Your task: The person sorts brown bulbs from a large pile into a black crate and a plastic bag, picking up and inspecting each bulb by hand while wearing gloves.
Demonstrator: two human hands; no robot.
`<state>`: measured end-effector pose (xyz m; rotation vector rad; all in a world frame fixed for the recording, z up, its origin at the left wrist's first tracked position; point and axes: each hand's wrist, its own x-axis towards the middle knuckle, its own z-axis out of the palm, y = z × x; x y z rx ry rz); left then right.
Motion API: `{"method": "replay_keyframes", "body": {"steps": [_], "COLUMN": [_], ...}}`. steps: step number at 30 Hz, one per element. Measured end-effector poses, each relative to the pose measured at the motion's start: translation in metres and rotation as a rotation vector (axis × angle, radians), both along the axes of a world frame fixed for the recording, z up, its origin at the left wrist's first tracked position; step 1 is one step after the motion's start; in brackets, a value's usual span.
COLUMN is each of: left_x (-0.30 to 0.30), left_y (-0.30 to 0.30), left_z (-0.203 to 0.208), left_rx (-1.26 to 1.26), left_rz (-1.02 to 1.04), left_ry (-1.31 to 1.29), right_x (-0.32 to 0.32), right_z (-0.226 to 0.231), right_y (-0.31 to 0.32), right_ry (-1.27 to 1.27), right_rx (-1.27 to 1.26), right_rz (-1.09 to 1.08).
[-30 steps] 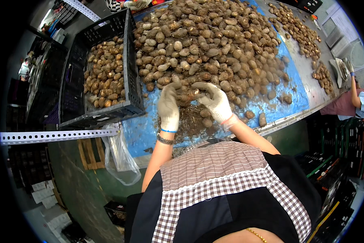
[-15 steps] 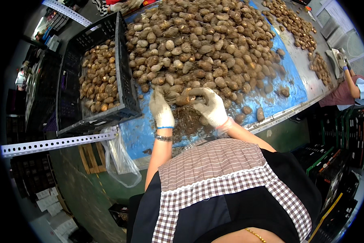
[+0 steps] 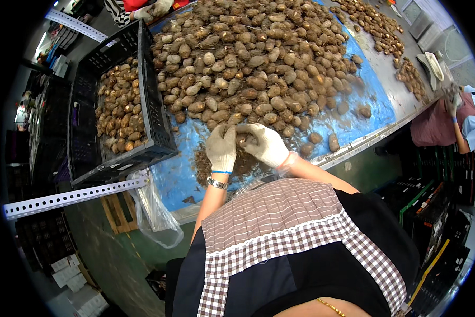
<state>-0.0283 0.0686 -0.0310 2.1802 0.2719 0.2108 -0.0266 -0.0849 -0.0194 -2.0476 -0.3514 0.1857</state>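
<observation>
Both my hands wear off-white, soiled work gloves and are close together over the near edge of a blue sheet (image 3: 166, 182). My left hand (image 3: 221, 148) is closed, its fingertips meeting those of my right hand (image 3: 267, 145). The right fingers curl round a small brown taro (image 3: 242, 138), mostly hidden between the gloves. Right beyond my hands lies a big heap of brown, hairy taro (image 3: 248, 63). Dark soil and root scraps (image 3: 241, 165) cover the sheet beneath my hands.
At the left a black plastic crate (image 3: 161, 121) holds more taro. A white perforated metal bar (image 3: 73, 195) and a clear plastic bag (image 3: 155, 216) are by the table's near left. A co-worker (image 3: 440, 121) stands at the right; another person's gloved hands (image 3: 153, 10) show at the top left.
My hands have come closer together, the left turning inward toward the right, and the taro is now more hidden. The view has shifted slightly. The co-worker at the right has moved back from the table.
</observation>
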Motion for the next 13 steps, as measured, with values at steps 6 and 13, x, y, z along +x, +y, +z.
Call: {"method": "replay_keyframes", "body": {"steps": [6,13], "left_x": [0.004,0.026], "left_y": [-0.017,0.041], "left_z": [0.033,-0.085], "left_rx": [-0.387,-1.732], "left_rz": [0.123,-0.04], "left_ry": [0.243,0.044], "right_x": [-0.008,-0.003], "right_z": [-0.008,-0.003], "right_y": [-0.002,-0.013], "right_ry": [-0.207,-0.178], "right_rx": [-0.09,0.074], "right_rz": [0.011,-0.04]}}
